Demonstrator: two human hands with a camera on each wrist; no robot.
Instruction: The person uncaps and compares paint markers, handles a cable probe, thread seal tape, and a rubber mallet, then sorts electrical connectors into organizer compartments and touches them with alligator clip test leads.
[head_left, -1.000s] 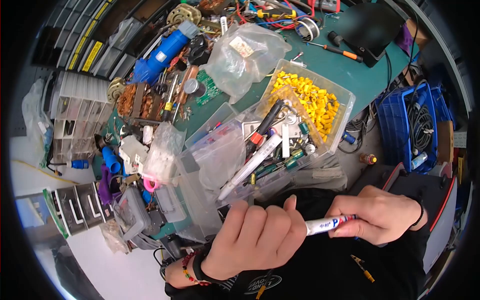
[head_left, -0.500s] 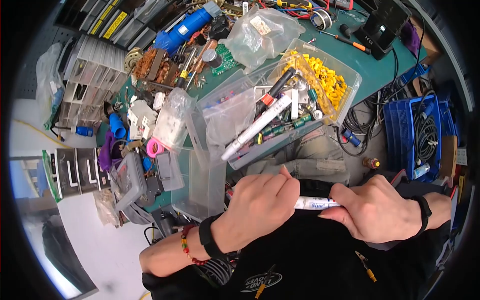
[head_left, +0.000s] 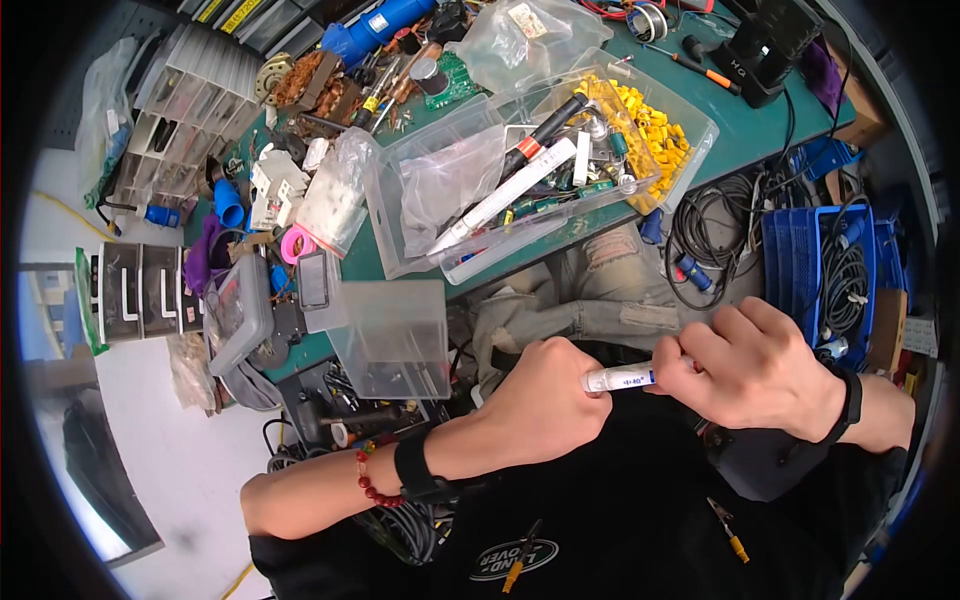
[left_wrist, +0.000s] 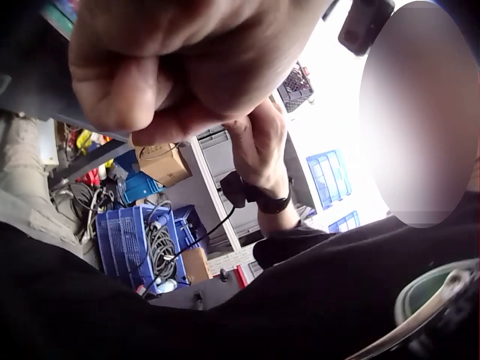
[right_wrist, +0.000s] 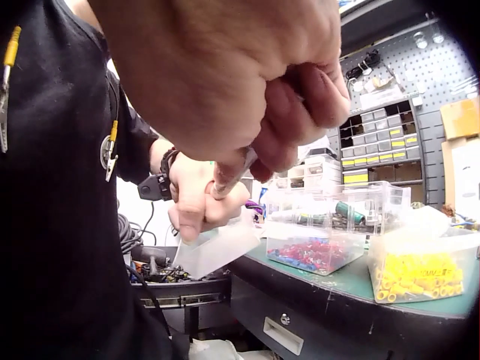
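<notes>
In the head view a white marker pen with blue print (head_left: 625,378) lies level between the two hands, in front of the black shirt. The left hand (head_left: 550,405) grips its left end in curled fingers. Around its right end the right hand (head_left: 750,370) is curled, hiding that end. The left wrist view has the left hand (left_wrist: 187,67) large and close, its fingers bent, with the pen hidden. In the right wrist view the right hand (right_wrist: 247,82) holds the pen (right_wrist: 234,174), which runs down to the left hand (right_wrist: 202,199).
On the green bench (head_left: 700,130) stand a bin of yellow connectors (head_left: 655,140) and a clear box holding a long white marker (head_left: 510,195). An empty-looking clear container (head_left: 395,335) is at the bench edge. Blue crates (head_left: 800,255) with cables stand at the right.
Both hands have moved up in the head view, the right one most, still gripping the pen. The view has shifted, showing more of the shirt and left forearm.
</notes>
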